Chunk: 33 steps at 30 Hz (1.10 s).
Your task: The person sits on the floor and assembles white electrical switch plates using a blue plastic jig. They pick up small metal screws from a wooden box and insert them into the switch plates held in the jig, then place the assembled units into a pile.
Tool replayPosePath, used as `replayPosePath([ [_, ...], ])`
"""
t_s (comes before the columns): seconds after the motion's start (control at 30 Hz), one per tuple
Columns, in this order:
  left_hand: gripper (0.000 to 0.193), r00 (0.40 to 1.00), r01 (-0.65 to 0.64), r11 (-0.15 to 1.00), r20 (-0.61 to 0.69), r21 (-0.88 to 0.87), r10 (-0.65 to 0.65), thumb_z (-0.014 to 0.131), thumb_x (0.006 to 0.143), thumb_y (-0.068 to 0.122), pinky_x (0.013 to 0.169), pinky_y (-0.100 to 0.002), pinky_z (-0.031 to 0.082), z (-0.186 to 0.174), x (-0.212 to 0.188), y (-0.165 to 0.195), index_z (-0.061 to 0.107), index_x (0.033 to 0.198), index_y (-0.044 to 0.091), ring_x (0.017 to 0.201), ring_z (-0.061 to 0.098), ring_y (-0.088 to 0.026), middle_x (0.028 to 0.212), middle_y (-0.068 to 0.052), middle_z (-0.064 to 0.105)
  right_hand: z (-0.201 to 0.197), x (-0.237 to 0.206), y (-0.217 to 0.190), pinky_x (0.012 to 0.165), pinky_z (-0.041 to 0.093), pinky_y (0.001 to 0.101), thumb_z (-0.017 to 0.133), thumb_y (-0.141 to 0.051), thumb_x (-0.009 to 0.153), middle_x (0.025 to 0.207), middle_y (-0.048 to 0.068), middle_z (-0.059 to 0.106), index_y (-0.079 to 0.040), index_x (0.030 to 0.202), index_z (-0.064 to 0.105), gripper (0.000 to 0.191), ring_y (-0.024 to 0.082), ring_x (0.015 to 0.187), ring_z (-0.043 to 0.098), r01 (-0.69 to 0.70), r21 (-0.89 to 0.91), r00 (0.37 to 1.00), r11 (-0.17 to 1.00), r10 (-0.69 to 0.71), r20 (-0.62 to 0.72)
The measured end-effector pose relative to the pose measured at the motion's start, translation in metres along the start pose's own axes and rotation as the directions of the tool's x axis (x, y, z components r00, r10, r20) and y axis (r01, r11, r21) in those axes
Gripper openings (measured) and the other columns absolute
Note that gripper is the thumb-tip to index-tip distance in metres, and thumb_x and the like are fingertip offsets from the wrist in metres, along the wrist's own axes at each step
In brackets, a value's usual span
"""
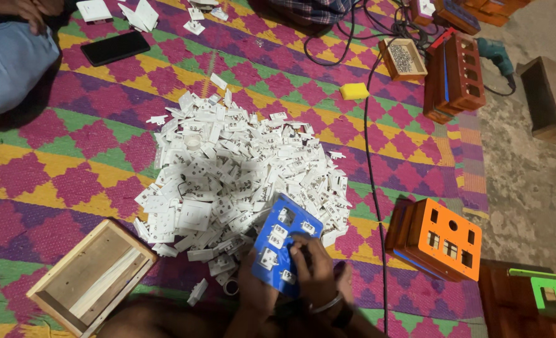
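covering the floor, a woven mat (90,144) in purple, yellow and green zigzags carries everything. a big heap of white switch parts (240,163) sits mid-scene. near left lies an open wooden box (90,275); at right stands an orange panel box (444,241). a blue plate (284,241) with cut-outs rests at the heap's near edge, held between both hands. the left hand (256,291) is clamped on its near edge; the right hand (315,269) presses fingers together on its face.
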<state>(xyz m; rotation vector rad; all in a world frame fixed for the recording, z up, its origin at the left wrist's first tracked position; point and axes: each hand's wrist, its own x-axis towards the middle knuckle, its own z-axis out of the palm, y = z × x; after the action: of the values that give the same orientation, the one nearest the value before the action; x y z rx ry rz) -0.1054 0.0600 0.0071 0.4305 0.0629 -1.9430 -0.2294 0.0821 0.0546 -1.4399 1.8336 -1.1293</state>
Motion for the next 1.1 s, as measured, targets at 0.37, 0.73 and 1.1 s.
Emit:
replayPosePath([
  [0.37,0.052,0.993,0.116,0.993,0.027,0.026,-0.116,0.041,0.104,0.036,0.095,-0.038,0.048,-0.001,-0.002,-0.006,0.055,0.131,-0.006,0.105,0.062,-0.026,0.116,-0.016,0.066,-0.019,0.018,-0.012,0.064,0.057,0.0423,0.071,-0.009,0.089,0.087,0.017,0.071,-0.001,0.096,0.070,0.010,0.038,0.075,0.071,0.291,-0.339,0.956,0.895,-0.288,0.059],
  [0.73,0.055,0.991,0.127,0.984,-0.057,0.123,-0.121,0.042,0.100,0.036,0.096,-0.036,0.048,0.000,-0.002,-0.013,0.057,0.133,-0.005,0.106,0.063,-0.025,0.118,-0.015,0.068,-0.017,0.019,0.001,0.060,0.054,0.0463,0.068,-0.012,0.092,0.085,0.018,0.070,-0.002,0.093,0.066,0.010,0.040,0.069,0.068,0.241,-0.423,0.970,0.874,-0.227,0.084],
  [1.1,0.058,0.986,0.148,0.989,-0.079,0.000,-0.147,0.044,0.099,0.037,0.101,-0.039,0.046,0.008,-0.005,-0.009,0.053,0.134,-0.008,0.111,0.062,-0.027,0.122,-0.018,0.066,-0.016,0.020,0.000,0.055,0.055,0.0451,0.064,-0.023,0.097,0.084,0.015,0.066,-0.004,0.090,0.065,0.020,0.036,0.063,0.067,0.143,-0.524,0.989,0.840,-0.104,0.102],
])
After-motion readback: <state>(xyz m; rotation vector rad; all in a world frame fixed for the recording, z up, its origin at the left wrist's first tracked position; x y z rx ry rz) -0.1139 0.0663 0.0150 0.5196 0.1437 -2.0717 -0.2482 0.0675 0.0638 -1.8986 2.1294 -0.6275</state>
